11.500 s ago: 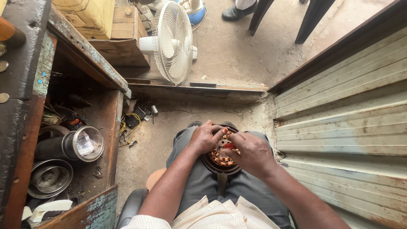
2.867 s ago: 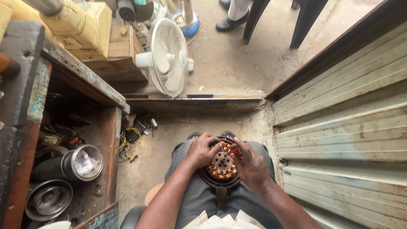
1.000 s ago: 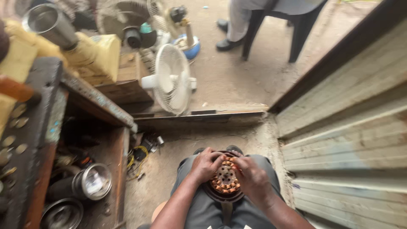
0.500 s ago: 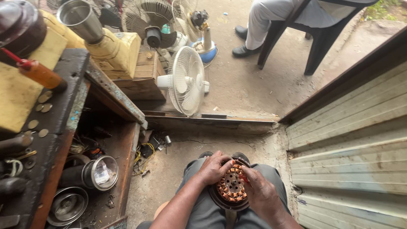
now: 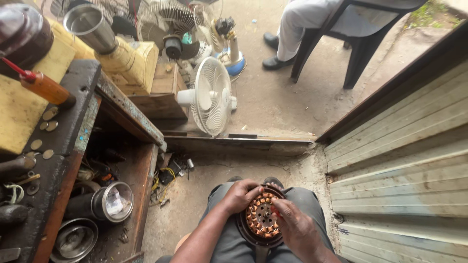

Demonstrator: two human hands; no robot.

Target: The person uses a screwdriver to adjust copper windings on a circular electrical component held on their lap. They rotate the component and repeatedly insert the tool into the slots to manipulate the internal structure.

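- Sat low on the near side, knees up, with a round motor stator (image 5: 262, 217) resting on the lap, its ring of copper windings facing up inside a dark housing.
- Left hand (image 5: 240, 195) curled over the stator's far-left rim, grip narrow, fingers bent onto the copper coils.
- Right hand (image 5: 298, 228) laid on the stator's right side, grip closed against the rim, a finger pressed to the windings.
- Both hands touching the stator, one on each side, with the perforated centre plate left showing between them.
- Far from the knees, a white table fan (image 5: 210, 96) upright on the concrete floor, just past a dark threshold strip.
- On the left, a dark wooden work surface (image 5: 73, 122) carrying an orange-handled screwdriver (image 5: 44, 87) and scattered coins.
- Under that surface, shiny cylindrical motor housings (image 5: 105, 204) lying on their sides.
- Far right, another person's legs and black shoes (image 5: 275, 61) beside a dark plastic chair (image 5: 363, 44).
- Right side taken up by a corrugated metal shutter (image 5: 399, 160).
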